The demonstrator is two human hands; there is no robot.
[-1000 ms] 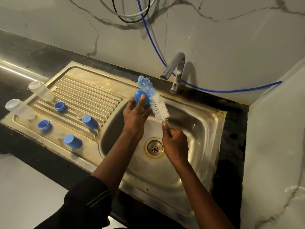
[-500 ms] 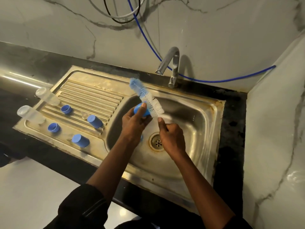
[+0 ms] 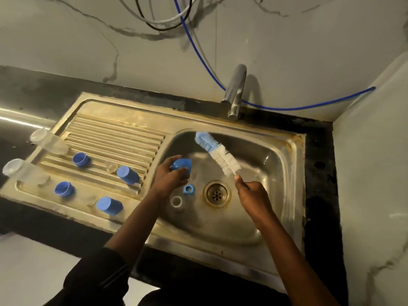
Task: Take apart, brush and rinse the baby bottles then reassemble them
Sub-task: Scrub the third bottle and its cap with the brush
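Fingers of left hand [image 3: 169, 177] curl round blue cap [image 3: 182, 164]; right hand [image 3: 251, 193] grips bottle brush [image 3: 217, 153] handle

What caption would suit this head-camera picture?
Over the steel sink, the left hand holds a blue cap, the right hand a bottle brush.

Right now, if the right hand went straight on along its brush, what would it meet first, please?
Likely the far wall of the sink, brush tip first; the right hand aims past the blue cap, but depth is unclear.
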